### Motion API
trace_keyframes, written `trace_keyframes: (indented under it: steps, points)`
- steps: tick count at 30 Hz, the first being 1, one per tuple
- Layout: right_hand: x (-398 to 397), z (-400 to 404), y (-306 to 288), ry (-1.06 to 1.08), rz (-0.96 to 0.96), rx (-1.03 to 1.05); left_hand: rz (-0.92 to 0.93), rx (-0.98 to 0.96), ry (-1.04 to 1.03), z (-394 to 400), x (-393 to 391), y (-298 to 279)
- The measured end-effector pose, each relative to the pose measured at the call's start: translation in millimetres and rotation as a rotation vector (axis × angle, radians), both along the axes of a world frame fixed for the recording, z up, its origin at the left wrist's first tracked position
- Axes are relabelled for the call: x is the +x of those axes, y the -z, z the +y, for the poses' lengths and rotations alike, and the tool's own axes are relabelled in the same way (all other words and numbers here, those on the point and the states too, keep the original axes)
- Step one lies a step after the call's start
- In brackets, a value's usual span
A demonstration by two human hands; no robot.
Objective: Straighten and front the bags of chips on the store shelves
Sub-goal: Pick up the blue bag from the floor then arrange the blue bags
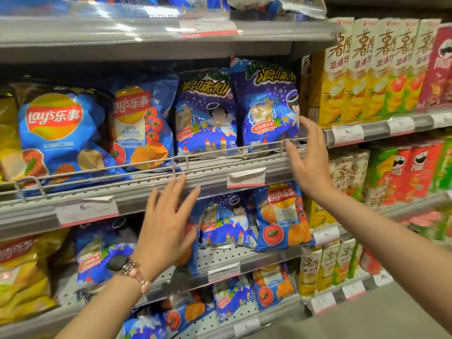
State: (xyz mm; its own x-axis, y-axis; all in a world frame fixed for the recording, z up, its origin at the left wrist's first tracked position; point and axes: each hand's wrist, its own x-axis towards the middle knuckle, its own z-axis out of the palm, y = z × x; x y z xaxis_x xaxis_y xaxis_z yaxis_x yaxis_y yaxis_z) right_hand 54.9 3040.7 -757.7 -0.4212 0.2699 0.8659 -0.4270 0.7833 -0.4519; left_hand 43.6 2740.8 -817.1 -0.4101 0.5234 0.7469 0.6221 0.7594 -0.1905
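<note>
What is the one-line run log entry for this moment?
left hand: open, empty | right hand: open, by dark blue bag | shelf rail: bags upright

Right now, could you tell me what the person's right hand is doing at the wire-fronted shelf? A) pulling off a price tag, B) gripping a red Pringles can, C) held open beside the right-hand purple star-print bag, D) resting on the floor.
C: the right hand is open, fingers spread, beside the right-hand purple star-print bag, by the wire rail.

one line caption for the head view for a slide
Both open hands, left and right, reach toward blue chip bags behind the shelf rail.
</note>
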Motion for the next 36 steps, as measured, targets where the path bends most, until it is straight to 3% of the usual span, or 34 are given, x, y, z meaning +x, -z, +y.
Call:
trace_keyframes:
  steps: [2, 4, 6, 9, 12, 17, 27, 36]
  points:
    - [15, -6, 29, -0.02, 0.073, 0.066, 0.023, -0.027, 0.047, 15, 0, 29]
    - [23, -8, 60, -0.051, 0.028, 0.087, 0.0, -0.078, 0.032, 27, -1, 54]
    - [24, -7, 91, -0.041, -0.106, 0.082, -0.067, -0.15, -0.039, 40, -3, 74]
    - [14, 1, 129, 0.107, -0.45, 0.041, -0.309, -0.201, -0.245, 58, -9, 91]
    - [4, 9, 154, 0.209, -0.744, -0.116, -0.48, -0.26, -0.461, 62, -30, 117]
    - [-11, 19, 171, 0.191, -0.88, -0.294, -0.482, -0.27, -0.532, 57, -49, 136]
    - [-8, 15, 169, 0.152, -0.708, -0.327, -0.498, -0.32, -0.608, 58, -54, 141]
    - [34, -18, 156, -0.057, -0.541, -0.503, -0.474, -0.346, -0.465, 44, -43, 125]
